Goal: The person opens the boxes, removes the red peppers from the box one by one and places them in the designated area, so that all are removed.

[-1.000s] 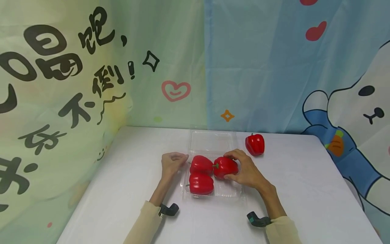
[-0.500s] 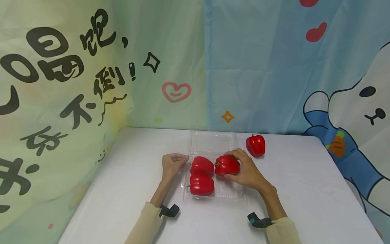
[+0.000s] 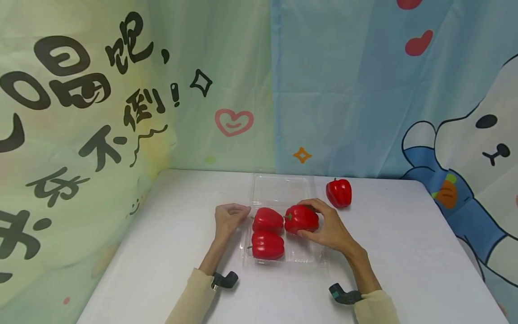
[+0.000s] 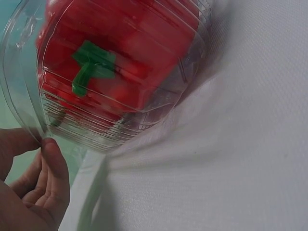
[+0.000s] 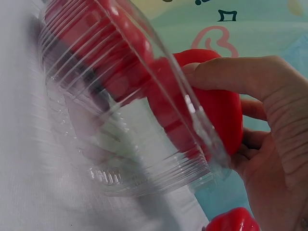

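A clear plastic clamshell box lies opened out, with two red bell peppers, one at the back left and one at the front left, in its base. At the box's left back corner, my left hand pinches the rim between thumb and forefinger, as the left wrist view shows. My right hand grips a third red bell pepper over the back right of the base, its green stem pointing left. Through the clear wall in the right wrist view, this pepper sits partly below the rim, the thumb on its side.
Another red bell pepper stands on the white table, behind my right hand. The clear lid is folded back flat behind the base. A printed curtain hangs along the table's back edge.
The pepper in my right hand has shifted very slightly right and back within the box since a second ago. My left hand stays at the rim.
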The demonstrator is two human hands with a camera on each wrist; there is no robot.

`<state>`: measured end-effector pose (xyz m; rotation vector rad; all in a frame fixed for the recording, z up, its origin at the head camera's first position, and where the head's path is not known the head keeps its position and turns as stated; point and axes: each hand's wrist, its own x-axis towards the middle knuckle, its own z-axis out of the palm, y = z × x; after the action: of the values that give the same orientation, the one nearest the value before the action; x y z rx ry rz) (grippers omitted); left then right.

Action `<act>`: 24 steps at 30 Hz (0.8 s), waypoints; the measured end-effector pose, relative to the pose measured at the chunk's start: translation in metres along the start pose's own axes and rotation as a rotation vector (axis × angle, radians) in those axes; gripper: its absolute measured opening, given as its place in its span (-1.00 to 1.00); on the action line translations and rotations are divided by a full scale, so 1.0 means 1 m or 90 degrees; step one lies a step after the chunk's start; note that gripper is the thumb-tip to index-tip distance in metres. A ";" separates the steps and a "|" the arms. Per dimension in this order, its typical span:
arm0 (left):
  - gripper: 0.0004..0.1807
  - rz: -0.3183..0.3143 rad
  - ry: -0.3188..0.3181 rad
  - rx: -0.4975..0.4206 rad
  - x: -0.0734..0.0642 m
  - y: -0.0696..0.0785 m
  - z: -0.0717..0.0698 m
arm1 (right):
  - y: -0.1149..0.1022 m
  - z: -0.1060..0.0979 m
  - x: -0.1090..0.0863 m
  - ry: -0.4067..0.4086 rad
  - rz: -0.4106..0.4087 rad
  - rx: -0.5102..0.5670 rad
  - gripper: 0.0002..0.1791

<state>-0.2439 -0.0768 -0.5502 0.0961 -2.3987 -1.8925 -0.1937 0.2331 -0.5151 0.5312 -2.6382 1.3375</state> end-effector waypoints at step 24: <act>-0.80 0.001 0.001 -0.004 0.000 0.001 -0.001 | 0.007 0.001 -0.003 0.071 -0.013 0.006 -0.12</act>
<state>-0.2440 -0.0772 -0.5492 0.0961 -2.3909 -1.8990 -0.1935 0.2372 -0.5216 0.4690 -2.5315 1.3344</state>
